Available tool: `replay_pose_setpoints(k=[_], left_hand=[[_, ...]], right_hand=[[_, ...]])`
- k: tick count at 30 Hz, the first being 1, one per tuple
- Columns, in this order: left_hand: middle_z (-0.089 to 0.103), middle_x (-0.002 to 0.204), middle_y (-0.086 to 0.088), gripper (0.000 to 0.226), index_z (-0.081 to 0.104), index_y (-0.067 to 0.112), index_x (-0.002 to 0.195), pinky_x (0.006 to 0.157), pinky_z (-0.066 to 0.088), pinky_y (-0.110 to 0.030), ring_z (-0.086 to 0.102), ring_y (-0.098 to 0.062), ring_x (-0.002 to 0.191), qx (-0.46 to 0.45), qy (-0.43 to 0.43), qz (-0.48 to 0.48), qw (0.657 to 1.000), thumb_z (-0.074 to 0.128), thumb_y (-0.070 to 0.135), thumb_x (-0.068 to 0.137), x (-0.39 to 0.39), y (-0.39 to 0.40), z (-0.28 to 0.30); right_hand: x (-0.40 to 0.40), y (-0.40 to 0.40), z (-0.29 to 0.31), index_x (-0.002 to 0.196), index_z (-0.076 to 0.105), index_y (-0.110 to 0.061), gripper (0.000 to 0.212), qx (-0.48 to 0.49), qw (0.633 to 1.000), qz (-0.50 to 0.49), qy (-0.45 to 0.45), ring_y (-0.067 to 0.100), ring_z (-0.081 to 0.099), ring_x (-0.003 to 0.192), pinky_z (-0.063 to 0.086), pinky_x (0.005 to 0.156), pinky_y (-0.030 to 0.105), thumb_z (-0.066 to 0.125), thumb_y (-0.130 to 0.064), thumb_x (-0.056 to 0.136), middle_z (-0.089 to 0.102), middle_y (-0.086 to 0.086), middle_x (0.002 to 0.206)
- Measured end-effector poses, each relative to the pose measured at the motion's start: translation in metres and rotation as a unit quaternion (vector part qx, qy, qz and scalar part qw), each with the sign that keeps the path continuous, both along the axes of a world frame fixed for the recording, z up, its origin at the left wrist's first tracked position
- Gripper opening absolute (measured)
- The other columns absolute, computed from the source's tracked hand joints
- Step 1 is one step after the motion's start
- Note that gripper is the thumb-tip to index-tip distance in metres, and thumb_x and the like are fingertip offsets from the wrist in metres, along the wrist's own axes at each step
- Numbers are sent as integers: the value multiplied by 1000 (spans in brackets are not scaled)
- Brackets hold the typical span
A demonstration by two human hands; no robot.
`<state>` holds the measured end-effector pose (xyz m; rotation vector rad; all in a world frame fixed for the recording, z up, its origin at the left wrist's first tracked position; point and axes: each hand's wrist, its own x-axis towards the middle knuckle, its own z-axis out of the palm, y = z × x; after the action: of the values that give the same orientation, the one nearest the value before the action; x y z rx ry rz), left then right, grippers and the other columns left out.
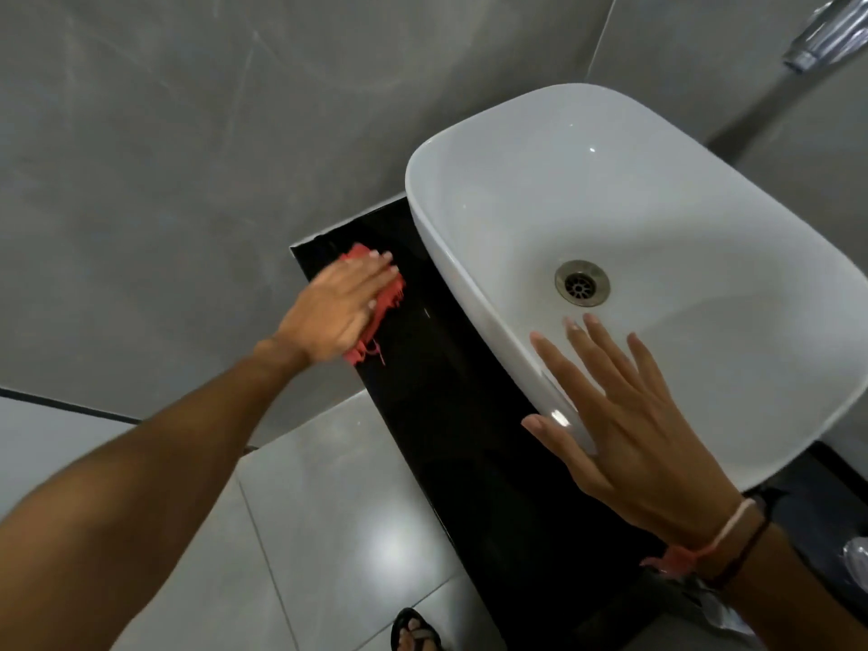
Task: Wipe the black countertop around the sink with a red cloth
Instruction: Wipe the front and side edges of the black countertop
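A foot (415,629) in a dark sandal is standing at the bottom edge on glossy pale floor tiles (329,533), thin grout lines showing and a light glare on them. Right wrist is wearing thin cord bands (725,540), one pale, one dark, with a reddish tie. Crinkled clear plastic (852,556) is lying at the right edge, too cut off to identify.

The right hand (629,429) is hovering flat with fingers spread wide over the near rim of the sink (469,218); whether it is touching the rim cannot be told. It is grasping nothing. The sink is smooth white glazed ceramic, a rounded-rectangle vessel bowl sitting on top of the counter (451,406), with a round metal drain (582,282) in its middle.

The counter is a polished black slab, narrow and long, with a straight sharp front edge overhanging the floor. A bare strip is running between that edge and the sink wall, fairly tight.

The left hand (336,305) is reaching out on a straight arm, palm down, fingers close together, pressing the cloth (383,305) flat on the counter. The cloth is red, bunched, with frayed threads trailing at its near end. It is lying near the counter's far left corner, just beside the sink, not touching it.

Beyond, a matte grey streaked wall (188,133) is meeting the counter's back edge. A blurred chrome fitting (819,35) is showing top right.
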<state>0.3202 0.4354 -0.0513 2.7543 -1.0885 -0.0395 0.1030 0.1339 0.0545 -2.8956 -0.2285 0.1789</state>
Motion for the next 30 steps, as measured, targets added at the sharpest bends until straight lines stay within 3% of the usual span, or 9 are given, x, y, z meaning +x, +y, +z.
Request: replay_pose_setpoints(k=[4, 10, 13, 16, 20, 25, 30], left_hand=[[41, 159, -14, 57, 43, 12, 149, 123, 26, -52, 34, -31, 149, -41, -1, 139, 989, 33, 27, 95, 40, 5, -4], [32, 164, -13, 55, 37, 14, 153, 126, 18, -49, 26, -29, 153, -28, -12, 193, 981, 34, 27, 99, 13, -14, -6], [29, 165, -9, 58, 34, 16, 154, 127, 14, -46, 24, -25, 154, -3, -3, 138, 990, 40, 26, 98, -46, -34, 0], [36, 162, -8, 61, 41, 16, 151, 125, 24, -49, 35, -27, 150, -21, -15, 50, 998, 48, 25, 91, -134, -61, -5], [22, 168, 1, 57, 24, 24, 157, 128, 17, -42, 15, -17, 156, -36, 32, -64, 997, 32, 34, 102, -214, -69, -19], [25, 167, -1, 54, 28, 24, 156, 130, 12, -37, 15, -15, 157, 8, -2, -221, 975, 33, 36, 104, -148, -50, -12], [29, 166, -4, 55, 29, 22, 156, 128, 18, -42, 21, -19, 155, 56, -19, -187, 981, 31, 36, 103, -31, -39, -6]], right_hand=[[0, 2, -2, 159, 27, -22, 78, 5, 1000, -12, -22, 26, 12, 158, 21, 125, 62, 15, -70, 98, 27, 15, 166], [-2, 2, 0, 158, 27, -22, 76, 6, 999, -17, -26, 25, 11, 158, 18, 126, 61, 21, -66, 97, 25, 15, 167], [-1, 2, -1, 159, 24, -24, 78, 12, 999, -19, -25, 24, 9, 159, 16, 127, 60, 18, -69, 96, 23, 14, 168], [-2, 2, -2, 160, 20, -29, 80, 58, 998, -38, -15, 20, 7, 159, 13, 128, 55, 15, -73, 93, 20, 10, 169], [-6, 1, -3, 159, 22, -27, 80, 76, 996, -41, -19, 22, 11, 158, 16, 127, 56, 18, -72, 93, 24, 11, 168], [-11, 1, -3, 160, 23, -25, 75, 3, 998, 19, -62, 28, 23, 156, 27, 122, 62, 25, -68, 99, 33, 15, 164], [-9, 3, -4, 159, 27, -24, 74, 1, 997, 23, -78, 29, 27, 155, 31, 119, 63, 31, -66, 98, 36, 14, 162]])
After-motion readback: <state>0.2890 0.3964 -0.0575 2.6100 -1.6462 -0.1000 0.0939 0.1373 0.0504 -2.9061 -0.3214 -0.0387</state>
